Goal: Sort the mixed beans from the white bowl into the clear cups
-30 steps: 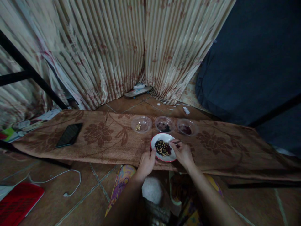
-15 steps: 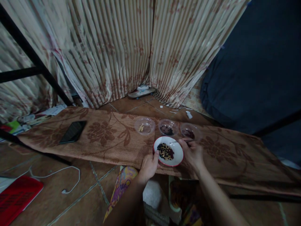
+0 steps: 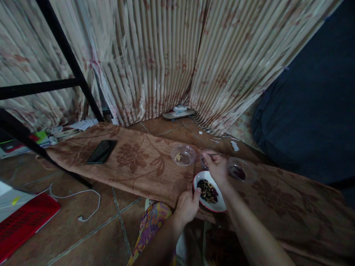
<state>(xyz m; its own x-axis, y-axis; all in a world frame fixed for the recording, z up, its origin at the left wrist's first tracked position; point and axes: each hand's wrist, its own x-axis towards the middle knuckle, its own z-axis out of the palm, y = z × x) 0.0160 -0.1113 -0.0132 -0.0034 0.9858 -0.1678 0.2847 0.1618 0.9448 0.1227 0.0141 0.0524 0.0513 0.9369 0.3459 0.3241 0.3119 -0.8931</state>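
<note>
A white plate with a red rim holds a heap of mixed dark and pale beans and sits on a brown flowered cloth. My left hand grips the plate's near left edge. My right hand is pinched on thin metal tweezers and reaches over the middle of three clear bowls, mostly hiding it. The left clear bowl holds a few pale beans. The right clear bowl holds dark red beans.
A black phone lies on the cloth to the left. A white cable and a red flat object lie on the tiled floor. Striped curtains hang behind, a black frame stands left, and dark fabric fills the right.
My right hand has moved from the plate's far edge up over the middle clear bowl with the tweezers. The view has swung, shifting everything right and down.
</note>
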